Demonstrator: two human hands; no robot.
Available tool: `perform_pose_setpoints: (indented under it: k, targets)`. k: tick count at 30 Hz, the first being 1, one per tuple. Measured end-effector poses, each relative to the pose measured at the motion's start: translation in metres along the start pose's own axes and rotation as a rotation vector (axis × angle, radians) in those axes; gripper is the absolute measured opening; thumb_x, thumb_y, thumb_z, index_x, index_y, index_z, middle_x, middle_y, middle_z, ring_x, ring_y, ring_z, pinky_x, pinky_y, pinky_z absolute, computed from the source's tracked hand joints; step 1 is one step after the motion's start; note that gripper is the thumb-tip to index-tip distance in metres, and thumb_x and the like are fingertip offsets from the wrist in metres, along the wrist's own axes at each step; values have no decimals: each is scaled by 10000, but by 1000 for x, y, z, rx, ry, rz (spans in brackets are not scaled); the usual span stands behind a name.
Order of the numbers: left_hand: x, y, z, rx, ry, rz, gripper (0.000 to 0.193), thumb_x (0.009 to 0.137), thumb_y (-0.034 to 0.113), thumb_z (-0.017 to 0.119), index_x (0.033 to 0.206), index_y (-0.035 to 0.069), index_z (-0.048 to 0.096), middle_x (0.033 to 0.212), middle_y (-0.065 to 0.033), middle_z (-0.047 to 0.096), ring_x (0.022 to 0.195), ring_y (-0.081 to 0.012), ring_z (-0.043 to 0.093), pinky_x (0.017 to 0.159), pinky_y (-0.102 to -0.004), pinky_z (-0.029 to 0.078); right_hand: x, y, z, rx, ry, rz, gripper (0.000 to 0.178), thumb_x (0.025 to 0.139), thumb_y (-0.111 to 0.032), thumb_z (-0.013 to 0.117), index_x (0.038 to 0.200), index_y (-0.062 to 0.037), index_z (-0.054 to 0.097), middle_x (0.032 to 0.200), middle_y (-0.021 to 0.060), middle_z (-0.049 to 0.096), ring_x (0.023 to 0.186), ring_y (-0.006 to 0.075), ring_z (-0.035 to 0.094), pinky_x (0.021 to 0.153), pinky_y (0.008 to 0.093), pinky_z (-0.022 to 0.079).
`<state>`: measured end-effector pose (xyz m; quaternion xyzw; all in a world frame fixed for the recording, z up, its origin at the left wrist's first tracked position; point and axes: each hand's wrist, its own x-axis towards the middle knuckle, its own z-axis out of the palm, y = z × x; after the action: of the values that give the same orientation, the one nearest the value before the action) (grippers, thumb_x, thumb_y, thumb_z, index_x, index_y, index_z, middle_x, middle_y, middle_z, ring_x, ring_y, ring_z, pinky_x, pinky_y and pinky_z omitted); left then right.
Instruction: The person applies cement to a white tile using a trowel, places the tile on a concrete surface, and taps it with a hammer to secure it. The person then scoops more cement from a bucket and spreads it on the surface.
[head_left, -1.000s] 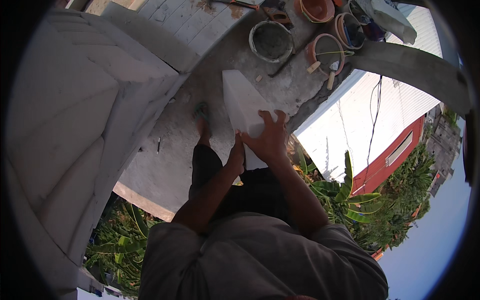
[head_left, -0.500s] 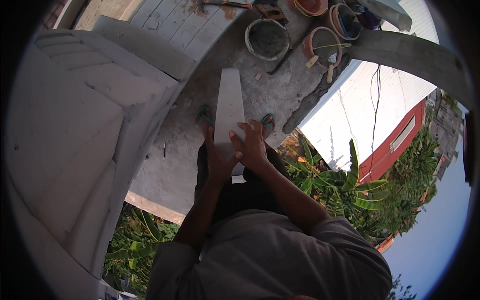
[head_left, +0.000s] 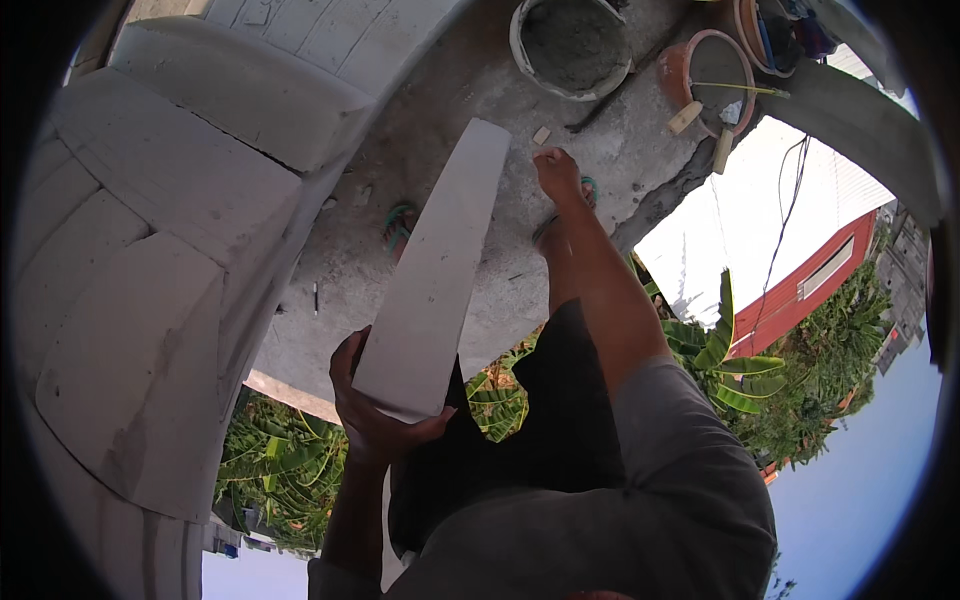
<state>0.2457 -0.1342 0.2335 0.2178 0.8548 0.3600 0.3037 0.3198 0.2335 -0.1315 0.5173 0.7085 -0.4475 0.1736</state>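
Observation:
A long, pale grey block (head_left: pixel 440 270) slants away from me above my lap, its near end lower left and its far end over the concrete floor. My left hand (head_left: pixel 375 410) is wrapped round the near end, the thumb at the right corner and the fingers on the left side. My right hand (head_left: pixel 560 175) is off the block, just right of its far end and above my right foot. Its fingers are curled together, and whatever may be inside them is hidden. A small tan chip (head_left: pixel 541 134) lies on the floor close to those fingers.
Pale block masonry (head_left: pixel 150 300) rises on the left. Ahead stand a bucket of grey mortar (head_left: pixel 570 50) and an orange bucket (head_left: pixel 675 75) with wooden-handled tools. The concrete floor (head_left: pixel 330 250) has a broken right edge, beyond which are a white roof (head_left: pixel 740 230) and plants (head_left: pixel 730 370).
Both hands were together on the block. My right hand has let go and reached forward; my left hand now grips the near end, and the block has tilted and come nearer.

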Motion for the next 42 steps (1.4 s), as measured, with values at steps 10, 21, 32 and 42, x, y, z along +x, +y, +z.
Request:
perform_pose_setpoints:
  k: [10,21,32,42]
  targets:
    - [7,2,3,97,-47,-59,1324,613,660,946,1565,53,255,1465,-238,419,1307,-402,545,1010,-541,546,124,20,88,28,-218,-17,520,975,-376,758,1311,20,730,1126,150,802,1017,225,740,922,351,563]
    - [0,15,7,329,-96,-21,1285,692,800,815,1583,75,238,1425,-222,399,1325,-428,513,1022,-616,510,123,119,35,-104,172,217,376,1025,-382,701,922,-29,781,876,116,784,765,180,760,671,335,579]
    - [37,37,19,322,4,-13,1155,731,676,783,1551,37,278,1408,-201,376,1350,-422,463,1006,-612,493,90,-30,-236,202,397,-170,301,975,-330,724,1056,-42,756,945,109,785,785,243,755,740,430,569]
    - [62,50,32,514,118,41,1219,792,900,645,1522,-32,352,1420,-239,407,1336,-410,508,1024,-583,479,112,56,-372,-297,725,-7,346,993,-367,667,1043,-26,701,1114,199,704,1109,400,667,947,537,530]
